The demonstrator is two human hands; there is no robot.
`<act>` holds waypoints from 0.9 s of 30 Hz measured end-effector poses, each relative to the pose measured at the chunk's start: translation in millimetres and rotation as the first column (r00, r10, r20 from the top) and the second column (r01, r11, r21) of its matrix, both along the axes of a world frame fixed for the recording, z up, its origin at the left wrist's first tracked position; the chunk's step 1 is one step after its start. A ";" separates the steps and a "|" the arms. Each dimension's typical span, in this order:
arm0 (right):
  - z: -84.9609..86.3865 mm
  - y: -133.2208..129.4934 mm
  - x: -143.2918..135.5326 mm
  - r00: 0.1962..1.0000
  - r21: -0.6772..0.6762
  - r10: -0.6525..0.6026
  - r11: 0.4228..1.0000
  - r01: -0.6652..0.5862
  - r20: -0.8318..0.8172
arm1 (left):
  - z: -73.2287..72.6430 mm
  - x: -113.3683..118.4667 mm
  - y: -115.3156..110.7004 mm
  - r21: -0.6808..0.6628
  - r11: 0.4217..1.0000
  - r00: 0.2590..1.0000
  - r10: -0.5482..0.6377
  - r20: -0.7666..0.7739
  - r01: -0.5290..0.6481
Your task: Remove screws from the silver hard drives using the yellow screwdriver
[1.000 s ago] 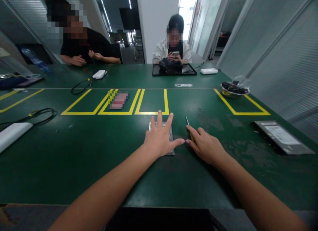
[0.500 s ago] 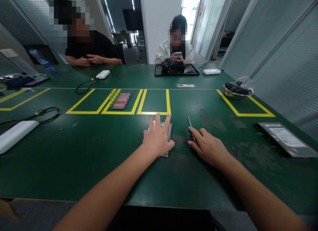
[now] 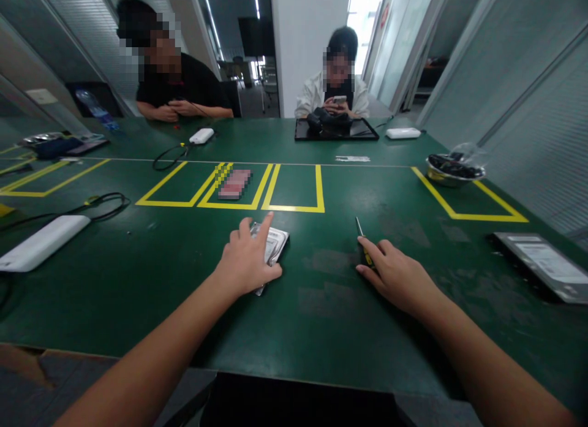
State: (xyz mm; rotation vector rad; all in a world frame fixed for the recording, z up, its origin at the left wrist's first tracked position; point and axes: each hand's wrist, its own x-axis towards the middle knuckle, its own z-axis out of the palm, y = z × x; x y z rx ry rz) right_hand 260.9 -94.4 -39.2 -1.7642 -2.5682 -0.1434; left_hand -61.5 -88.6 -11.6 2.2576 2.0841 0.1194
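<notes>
A small silver hard drive [image 3: 277, 243] lies tilted on the green table [image 3: 294, 335], left of the middle. My left hand [image 3: 244, 263] covers its left part, with the thumb by the near right edge and the other fingers along the far left side; the exact contact is partly hidden. To the right, my right hand [image 3: 399, 271] is closed around the black and yellow handle of a screwdriver [image 3: 366, 253]. Its metal shaft points away from me, low over the table.
A larger hard drive [image 3: 544, 261] lies at the right, below a metal bowl [image 3: 454, 173] of dark items. Yellow tape [image 3: 294, 207] marks boxes, one around a blurred pink object [image 3: 235, 184]. White power bank [image 3: 46, 242] at left. Two people [image 3: 184, 78] sit opposite.
My left hand and the small hard drive have shifted left, and the drive has turned to a slant. My right hand keeps the screwdriver in nearly the same place. The view has shifted slightly.
</notes>
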 end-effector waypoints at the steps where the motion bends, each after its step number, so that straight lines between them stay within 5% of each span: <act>1: 0.3 -0.2 -0.1 1.000 -0.002 0.000 1.000 0.000 -0.001 | -0.8 -10.7 -2.5 0.001 1.000 1.000 0.009 -0.009 -0.009; 14: 1.0 -0.2 -0.3 0.999 -0.018 0.014 1.000 -0.015 -0.036 | 6.1 -142.7 -46.6 -0.171 0.942 0.953 0.267 -0.142 -0.289; 20: 0.1 -0.1 0.8 0.998 -0.011 0.030 0.999 -0.031 -0.047 | -3.9 -226.2 -67.3 -0.147 0.867 0.878 0.460 -0.131 -0.476; 27: 0.6 -0.1 0.0 0.999 -0.036 0.024 0.999 -0.025 -0.039 | -2.4 -298.9 -60.0 -0.108 0.814 0.821 0.562 -0.100 -0.570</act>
